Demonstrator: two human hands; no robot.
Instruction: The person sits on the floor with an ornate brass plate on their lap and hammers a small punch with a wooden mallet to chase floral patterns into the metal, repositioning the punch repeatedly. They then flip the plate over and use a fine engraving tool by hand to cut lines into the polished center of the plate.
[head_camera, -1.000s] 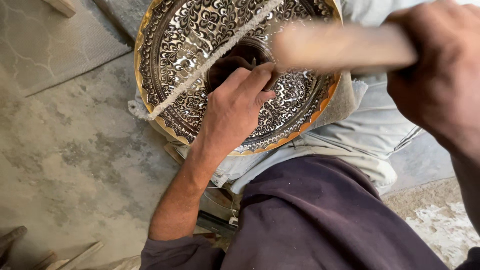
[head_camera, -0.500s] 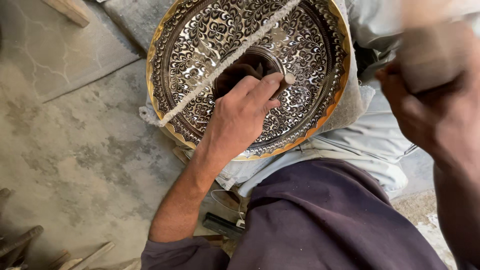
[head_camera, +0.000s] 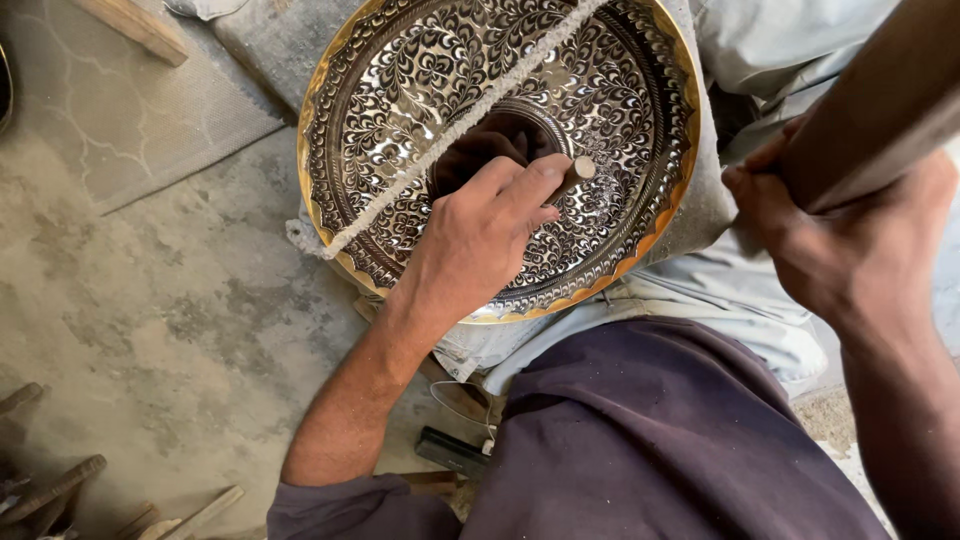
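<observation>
Wooden tools (head_camera: 60, 495) lying on the concrete floor (head_camera: 150, 300) at far left. Ornate engraved metal plate (head_camera: 400, 90) propped against the knee, pattern nearly complete. Left hand (head_camera: 480, 235) clamped on a punch (head_camera: 577, 172) beside the plate's centre. Right hand (head_camera: 850, 240) gripping a raised hammer handle (head_camera: 880, 110).

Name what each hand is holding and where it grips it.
Left hand: short metal punch, pinched along its shaft. Right hand: wooden handle, gripped at its lower end.
</observation>
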